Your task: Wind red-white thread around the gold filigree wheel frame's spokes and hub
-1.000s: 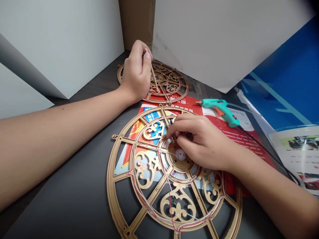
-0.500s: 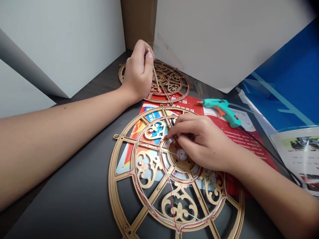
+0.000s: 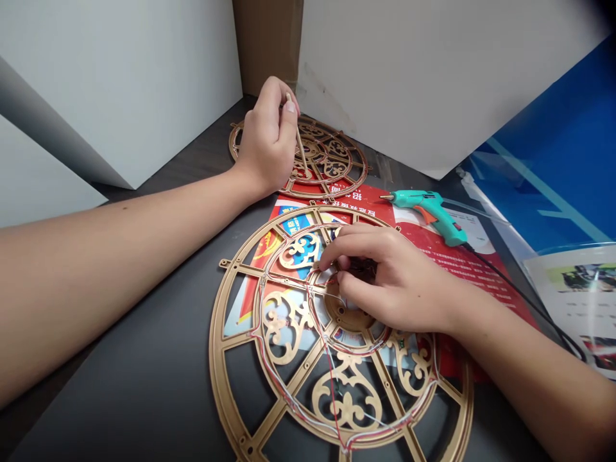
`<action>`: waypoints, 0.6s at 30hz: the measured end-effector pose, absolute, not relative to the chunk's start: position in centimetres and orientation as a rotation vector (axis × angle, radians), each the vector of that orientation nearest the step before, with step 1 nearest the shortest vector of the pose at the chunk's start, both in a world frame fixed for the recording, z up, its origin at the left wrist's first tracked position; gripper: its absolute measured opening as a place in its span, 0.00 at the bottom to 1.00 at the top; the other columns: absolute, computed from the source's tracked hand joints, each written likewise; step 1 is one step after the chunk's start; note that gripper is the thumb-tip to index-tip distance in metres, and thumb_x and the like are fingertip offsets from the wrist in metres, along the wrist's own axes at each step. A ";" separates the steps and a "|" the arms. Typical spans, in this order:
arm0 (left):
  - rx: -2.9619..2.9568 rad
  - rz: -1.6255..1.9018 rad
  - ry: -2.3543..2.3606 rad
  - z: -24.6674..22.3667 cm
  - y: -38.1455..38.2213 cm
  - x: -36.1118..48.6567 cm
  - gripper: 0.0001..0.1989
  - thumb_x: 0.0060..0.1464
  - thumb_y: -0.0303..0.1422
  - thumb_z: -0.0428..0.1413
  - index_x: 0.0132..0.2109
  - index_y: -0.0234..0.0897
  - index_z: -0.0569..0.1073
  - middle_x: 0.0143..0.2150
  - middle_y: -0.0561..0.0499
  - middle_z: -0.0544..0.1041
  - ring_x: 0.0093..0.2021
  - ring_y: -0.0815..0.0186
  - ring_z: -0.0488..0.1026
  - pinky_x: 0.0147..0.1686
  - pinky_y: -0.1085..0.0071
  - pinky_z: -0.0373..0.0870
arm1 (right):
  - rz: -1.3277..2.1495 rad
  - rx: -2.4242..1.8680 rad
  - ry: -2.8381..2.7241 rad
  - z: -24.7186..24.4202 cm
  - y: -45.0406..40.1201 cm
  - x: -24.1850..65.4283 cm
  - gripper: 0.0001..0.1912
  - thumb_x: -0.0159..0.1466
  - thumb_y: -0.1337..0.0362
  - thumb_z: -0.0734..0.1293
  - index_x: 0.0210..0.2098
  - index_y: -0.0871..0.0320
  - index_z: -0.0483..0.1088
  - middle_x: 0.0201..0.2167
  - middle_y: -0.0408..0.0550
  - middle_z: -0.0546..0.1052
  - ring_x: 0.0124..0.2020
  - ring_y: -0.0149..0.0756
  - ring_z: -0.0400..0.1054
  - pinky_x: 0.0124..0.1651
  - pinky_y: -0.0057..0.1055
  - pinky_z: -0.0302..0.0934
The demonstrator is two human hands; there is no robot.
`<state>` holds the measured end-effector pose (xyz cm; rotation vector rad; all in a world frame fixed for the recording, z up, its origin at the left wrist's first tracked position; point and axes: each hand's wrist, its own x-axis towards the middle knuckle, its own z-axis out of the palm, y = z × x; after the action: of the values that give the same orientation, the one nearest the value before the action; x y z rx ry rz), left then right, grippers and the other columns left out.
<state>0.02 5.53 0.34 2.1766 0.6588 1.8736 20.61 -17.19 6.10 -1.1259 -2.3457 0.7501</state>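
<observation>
Stick (image 3: 301, 141) pinched in the left hand (image 3: 270, 144), its long axis slanting down from the fingers toward the far gold frame (image 3: 315, 152), while the right hand (image 3: 392, 276), thumb and forefinger parted over the near gold frame (image 3: 351, 319), lies just beside red-and-white wires (image 3: 308, 295), any hold on them indeterminable

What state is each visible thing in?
Left hand: closed around a stick
Stick: held tilted over the far frame
Right hand: curled over the near frame, grip unclear
Near frame: flat, wired, partly covered
Far frame: flat, partly hidden
Glue gun: on its side, power unclear
Red sheet: partly covered
</observation>
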 end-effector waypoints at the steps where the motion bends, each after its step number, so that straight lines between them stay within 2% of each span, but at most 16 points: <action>1: 2.177 1.874 0.654 0.3 5.6 0.0 0.18 0.79 0.51 0.52 0.41 0.46 0.70 0.29 0.54 0.66 0.30 0.63 0.67 0.31 0.63 0.66 | 0.759 -1.128 -2.336 6.2 -17.2 20.6 0.13 0.63 0.71 0.66 0.40 0.57 0.84 0.32 0.44 0.80 0.35 0.36 0.72 0.43 0.36 0.67; 3: 2.177 1.874 0.647 0.3 5.6 0.1 0.23 0.79 0.56 0.52 0.43 0.42 0.72 0.32 0.55 0.69 0.30 0.67 0.67 0.33 0.67 0.69 | 0.759 -1.137 -2.304 6.3 -17.2 20.6 0.13 0.62 0.71 0.66 0.38 0.58 0.83 0.33 0.45 0.82 0.35 0.36 0.73 0.43 0.36 0.68; 5: 2.183 1.866 0.646 0.3 5.7 0.1 0.25 0.78 0.58 0.51 0.44 0.42 0.72 0.33 0.55 0.70 0.31 0.67 0.67 0.34 0.67 0.70 | 0.729 -1.139 -2.293 6.3 -17.2 20.6 0.12 0.62 0.71 0.66 0.37 0.59 0.83 0.33 0.46 0.82 0.35 0.36 0.73 0.42 0.35 0.67; 10: 2.189 1.849 0.669 0.6 5.3 0.1 0.18 0.78 0.50 0.51 0.39 0.49 0.66 0.29 0.53 0.64 0.32 0.58 0.70 0.35 0.57 0.67 | 0.654 -1.098 -2.338 6.1 -17.2 20.6 0.15 0.63 0.72 0.65 0.37 0.59 0.86 0.33 0.46 0.82 0.35 0.36 0.73 0.40 0.35 0.65; 13: 2.181 1.855 0.676 0.7 5.1 0.2 0.16 0.77 0.48 0.51 0.39 0.49 0.64 0.29 0.52 0.64 0.32 0.57 0.70 0.34 0.56 0.65 | 0.635 -1.069 -2.338 6.1 -17.2 20.6 0.16 0.62 0.73 0.66 0.37 0.58 0.87 0.32 0.46 0.82 0.35 0.37 0.73 0.41 0.35 0.66; 18: 2.173 1.852 0.675 0.7 5.2 0.2 0.16 0.77 0.48 0.51 0.38 0.49 0.63 0.29 0.52 0.64 0.31 0.58 0.69 0.31 0.57 0.63 | 0.592 -1.034 -2.343 5.9 -17.3 20.7 0.17 0.63 0.73 0.65 0.39 0.58 0.88 0.33 0.47 0.82 0.36 0.37 0.74 0.41 0.35 0.67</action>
<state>0.25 5.20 0.67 2.1731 0.6751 1.8515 20.71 -17.28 5.94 -1.0345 -2.3434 0.5919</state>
